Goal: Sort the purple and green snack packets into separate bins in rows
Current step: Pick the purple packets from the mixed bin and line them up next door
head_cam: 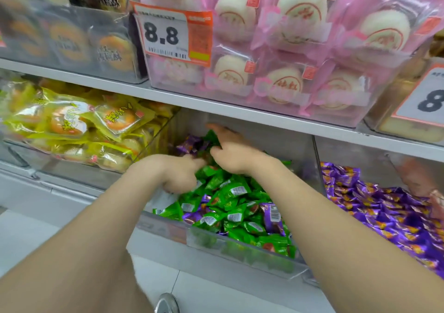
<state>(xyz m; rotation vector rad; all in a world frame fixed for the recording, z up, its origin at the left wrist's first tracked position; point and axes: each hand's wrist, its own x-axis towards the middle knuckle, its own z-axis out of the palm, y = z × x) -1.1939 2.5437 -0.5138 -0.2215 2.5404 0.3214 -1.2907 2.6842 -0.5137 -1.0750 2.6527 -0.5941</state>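
Where the green snack packets (230, 190) fill the middle bin (240, 247) on the lower shelf, a few purple snack packets (271, 216) lie mixed among them: one near the front right, one or two low at the front, a small cluster at the back; exact number uncertain, since the heap hides its lower layers; green packets too many to count. Step in hand, by judgement: picking the stray purple ones out of the green bin; the sort is partly done. Left hand (180, 175): fingers curled down into the heap, closed on something not clearly seen; cannot tell what. Right hand (230, 151): deeper in the bin at the back cluster, fingers bent round packets, green showing at the fingertips; blur prevents saying more. Next move likely calls for lifting the purple strays clear and carrying them to the purple bin (384, 207) just beside on the right, already holding a large heap of purple; rows not yet formed in either bin. Beyond: one bin of yellow pastry packs (79, 125) to the left; one bin of pink bun packs (276, 48) on the upper shelf (168, 96); one full price tag (165, 36), a second partly in view.
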